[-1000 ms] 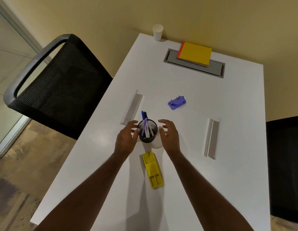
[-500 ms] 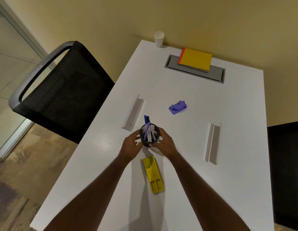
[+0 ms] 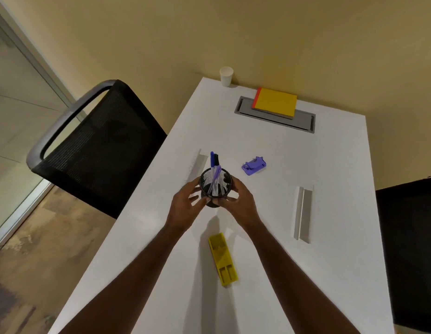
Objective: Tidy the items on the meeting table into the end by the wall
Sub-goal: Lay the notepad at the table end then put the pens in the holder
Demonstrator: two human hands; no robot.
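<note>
White meeting table (image 3: 330,165): a yellow notebook (image 3: 274,102) and paper cup (image 3: 226,75) already sit at its wall end. Near its middle, the left hand (image 3: 185,208) and right hand (image 3: 241,203) cup a black mesh pen holder (image 3: 215,186) on both sides, fingers curled against its wall. Holder: probably light, rigid, top-heavy; grip low, keep upright. Contents: blue, purple and black pens (image 3: 214,169).
</note>
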